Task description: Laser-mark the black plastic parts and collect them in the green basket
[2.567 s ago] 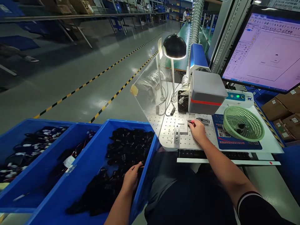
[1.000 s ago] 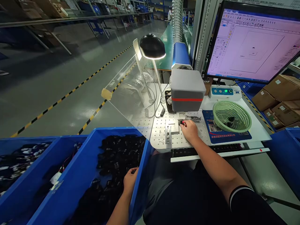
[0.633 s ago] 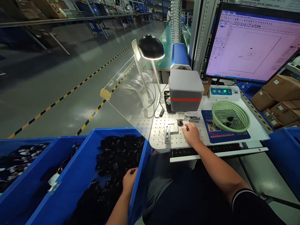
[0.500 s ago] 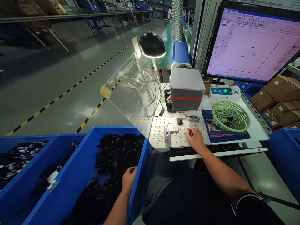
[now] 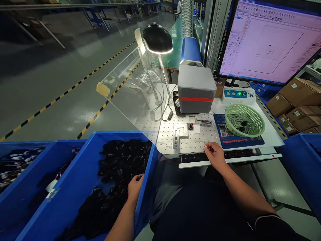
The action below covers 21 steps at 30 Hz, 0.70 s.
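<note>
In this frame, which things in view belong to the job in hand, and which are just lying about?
Likely part of the job:
black parts in the blue bin
small dark part on the perforated plate
gray machine head
green basket

Probably just lying about:
cardboard boxes at right
white-tipped parts at far left
black connector near the lamp

Print on the monitor [image 5: 268,43], blue mat [image 5: 221,134] and carton labels [image 5: 297,113] is too small to read
</note>
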Tool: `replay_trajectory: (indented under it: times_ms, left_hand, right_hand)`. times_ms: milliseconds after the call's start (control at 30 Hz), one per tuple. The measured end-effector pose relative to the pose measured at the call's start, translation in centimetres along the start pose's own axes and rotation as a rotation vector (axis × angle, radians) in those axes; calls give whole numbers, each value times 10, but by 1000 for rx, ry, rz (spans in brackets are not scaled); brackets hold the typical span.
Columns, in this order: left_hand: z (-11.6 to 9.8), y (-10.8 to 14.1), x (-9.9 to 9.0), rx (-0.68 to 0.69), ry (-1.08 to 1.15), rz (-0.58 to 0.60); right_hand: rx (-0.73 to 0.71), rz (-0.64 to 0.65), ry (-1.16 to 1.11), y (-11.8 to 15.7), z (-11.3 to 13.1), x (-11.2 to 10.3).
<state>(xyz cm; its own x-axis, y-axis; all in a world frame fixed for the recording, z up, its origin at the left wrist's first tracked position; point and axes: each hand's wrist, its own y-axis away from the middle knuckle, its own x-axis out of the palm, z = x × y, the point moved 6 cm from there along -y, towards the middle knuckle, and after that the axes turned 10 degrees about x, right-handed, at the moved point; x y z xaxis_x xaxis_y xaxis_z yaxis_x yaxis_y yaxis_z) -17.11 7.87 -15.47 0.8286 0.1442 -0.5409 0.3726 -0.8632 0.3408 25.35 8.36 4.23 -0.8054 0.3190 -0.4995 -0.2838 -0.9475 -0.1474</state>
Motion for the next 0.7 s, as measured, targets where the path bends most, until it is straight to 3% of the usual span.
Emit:
replay_trajectory:
  times_ms: [267,467,700]
  left_hand:
    - [5,-1,1,-8,12,23]
    - [10,-4,3,6,18,19]
    - [8,-2,3,1,5,24]
  right_hand:
    - [-141,-64,284,39,0,-9]
    - [-196,49,333,64,-9,1]
    - [-239,115,360,68,-13,8]
